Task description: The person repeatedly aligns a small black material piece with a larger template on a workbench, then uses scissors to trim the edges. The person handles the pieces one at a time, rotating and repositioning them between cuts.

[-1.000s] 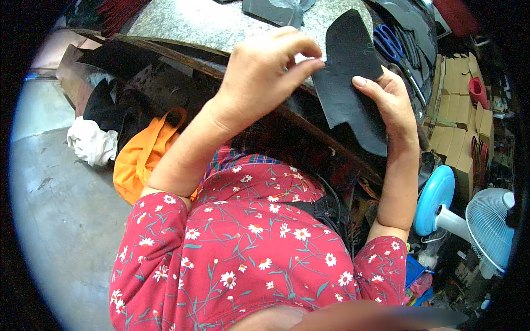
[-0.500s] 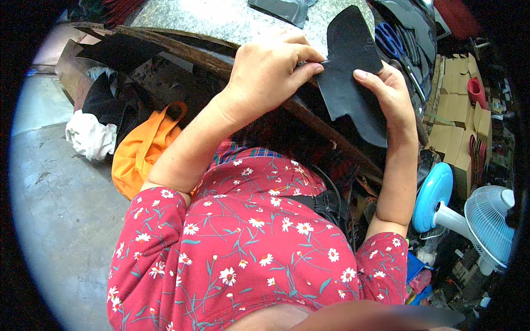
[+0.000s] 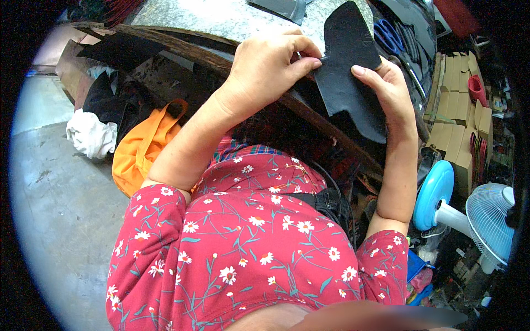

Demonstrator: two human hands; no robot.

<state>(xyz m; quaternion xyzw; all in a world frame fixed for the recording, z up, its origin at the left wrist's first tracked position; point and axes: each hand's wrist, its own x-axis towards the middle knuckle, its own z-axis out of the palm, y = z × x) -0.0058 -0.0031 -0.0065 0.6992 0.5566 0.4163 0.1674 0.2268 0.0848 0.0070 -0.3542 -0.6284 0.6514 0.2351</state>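
A flat black cut piece [image 3: 349, 66], leather-like with a pointed top and a notch low on its left side, is held up over the table edge. My right hand [image 3: 389, 91] grips it by the right edge, thumb on the face toward me and fingers behind. At the left edge, the thumb and forefinger of my left hand [image 3: 270, 71] are pinched together. A tiny pale bit shows at those fingertips, too small to make out. The other fingers of that hand are curled.
Beyond my hands lies a speckled stone tabletop [image 3: 193, 16] with dark sheet pieces [image 3: 281, 8]. Blue-handled scissors [image 3: 389, 36] rest to the right. An orange bag [image 3: 146, 149] and white cloth [image 3: 91, 133] are at left; cardboard boxes [image 3: 455, 105] and a blue fan [image 3: 488, 223] at right.
Both hands and the black piece have shifted very slightly up and to the left in the picture. The grip of each hand looks the same.
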